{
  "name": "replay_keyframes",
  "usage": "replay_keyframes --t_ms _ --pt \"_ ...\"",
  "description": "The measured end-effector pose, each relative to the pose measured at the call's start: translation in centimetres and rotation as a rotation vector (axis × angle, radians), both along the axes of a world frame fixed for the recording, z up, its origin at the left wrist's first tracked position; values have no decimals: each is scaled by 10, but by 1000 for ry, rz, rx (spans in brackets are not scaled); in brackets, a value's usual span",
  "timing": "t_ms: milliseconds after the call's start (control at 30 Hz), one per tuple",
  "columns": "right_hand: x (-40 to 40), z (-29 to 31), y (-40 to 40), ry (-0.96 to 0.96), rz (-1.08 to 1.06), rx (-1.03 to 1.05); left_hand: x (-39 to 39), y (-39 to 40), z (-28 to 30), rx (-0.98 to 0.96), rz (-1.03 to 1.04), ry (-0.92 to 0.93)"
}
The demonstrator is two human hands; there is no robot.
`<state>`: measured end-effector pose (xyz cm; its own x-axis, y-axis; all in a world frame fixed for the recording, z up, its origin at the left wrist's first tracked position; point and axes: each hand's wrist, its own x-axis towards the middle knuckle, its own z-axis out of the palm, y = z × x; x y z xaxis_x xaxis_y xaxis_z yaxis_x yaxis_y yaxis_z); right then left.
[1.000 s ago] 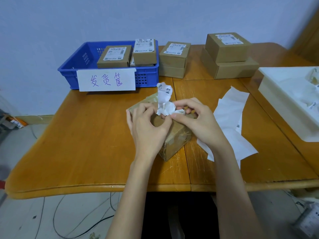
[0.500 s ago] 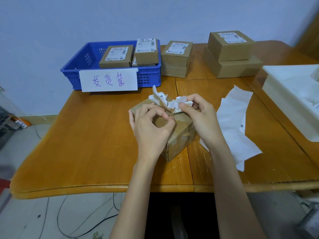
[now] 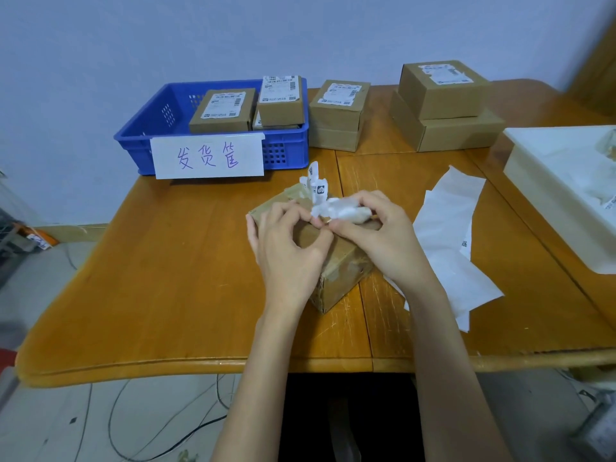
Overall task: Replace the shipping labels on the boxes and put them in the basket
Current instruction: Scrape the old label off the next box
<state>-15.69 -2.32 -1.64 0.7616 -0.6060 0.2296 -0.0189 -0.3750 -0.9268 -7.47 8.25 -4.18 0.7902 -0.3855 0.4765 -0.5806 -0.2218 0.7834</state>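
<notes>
- Box [image 3: 336,258] sits on the table [image 3: 166,278], near centre, turned corner-on.
- Old label [image 3: 328,203], crumpled and white, stands partly peeled off the box top.
- Right hand [image 3: 380,238] pinches the label wad with curled fingers.
- Left hand [image 3: 286,245] rests on the box, thumb and forefinger pinched at the label's edge.
- Backing sheets [image 3: 450,235] lie just right of the box.
- Blue basket [image 3: 213,148], far left, holds labelled boxes; more boxes stacked to its right.
- White tray [image 3: 546,181] at right edge.
</notes>
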Motion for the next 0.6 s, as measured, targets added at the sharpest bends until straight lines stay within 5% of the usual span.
replay_keyframes --t_ms 600 --pt "2 4 -1 90 45 -79 -3 6 -3 -34 -71 -12"
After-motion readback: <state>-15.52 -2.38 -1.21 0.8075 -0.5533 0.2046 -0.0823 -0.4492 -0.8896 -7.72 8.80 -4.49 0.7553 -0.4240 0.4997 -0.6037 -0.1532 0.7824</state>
